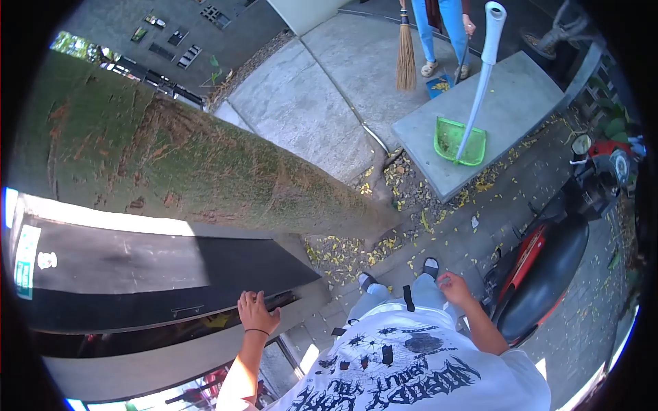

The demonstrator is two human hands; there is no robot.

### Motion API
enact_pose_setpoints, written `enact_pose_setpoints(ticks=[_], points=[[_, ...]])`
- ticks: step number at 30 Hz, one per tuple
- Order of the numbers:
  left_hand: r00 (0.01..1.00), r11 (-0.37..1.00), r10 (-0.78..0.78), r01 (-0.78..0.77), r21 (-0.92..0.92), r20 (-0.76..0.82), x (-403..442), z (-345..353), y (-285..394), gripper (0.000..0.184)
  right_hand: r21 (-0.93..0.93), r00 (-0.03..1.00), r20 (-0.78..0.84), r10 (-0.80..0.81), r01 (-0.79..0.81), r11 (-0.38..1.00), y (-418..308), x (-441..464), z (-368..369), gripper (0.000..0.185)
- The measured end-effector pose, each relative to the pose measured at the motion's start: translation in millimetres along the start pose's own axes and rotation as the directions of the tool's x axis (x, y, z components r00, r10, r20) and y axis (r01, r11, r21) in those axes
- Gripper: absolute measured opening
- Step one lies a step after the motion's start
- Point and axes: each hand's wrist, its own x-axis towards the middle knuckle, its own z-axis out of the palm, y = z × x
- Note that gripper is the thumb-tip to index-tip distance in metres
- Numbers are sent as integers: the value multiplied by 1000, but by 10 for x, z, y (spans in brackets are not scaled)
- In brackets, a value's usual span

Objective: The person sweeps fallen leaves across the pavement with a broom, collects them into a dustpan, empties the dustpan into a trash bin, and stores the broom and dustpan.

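My left hand (258, 314) is at the lower edge of a black panel (233, 264), fingers spread and thumb apart; whether it touches the panel is unclear. Beside my right thigh, my right hand (455, 288) hangs with loosely bent fingers and nothing visible in it. A green dustpan (447, 139) with a long white handle (492, 41) rests on a grey concrete slab (521, 89). Behind the slab, another person (449, 31) in blue trousers has a straw broom (406, 58) and a blue dustpan (439, 85) holding yellow leaves.
A thick tree trunk (226, 164) slants across the left and centre. On the right stands a red and black motorbike (545, 274). Yellow leaves (363, 252) are scattered over the soil and paving around the trunk's base and the slab.
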Motion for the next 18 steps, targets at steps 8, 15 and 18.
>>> enact_pose_setpoints(ticks=[8,15,18], points=[[980,885,-190,198,421,-61,475,329,-1158,88,-228,989,35,-143,147,962,-493,239,151,22],[924,839,-379,369,401,-58,572,574,-1952,89,-361,969,98,-228,248,899,-568,324,569,22],[872,751,-488,394,530,42,591,355,-1854,100,-401,966,194,-174,240,884,-531,326,751,21]])
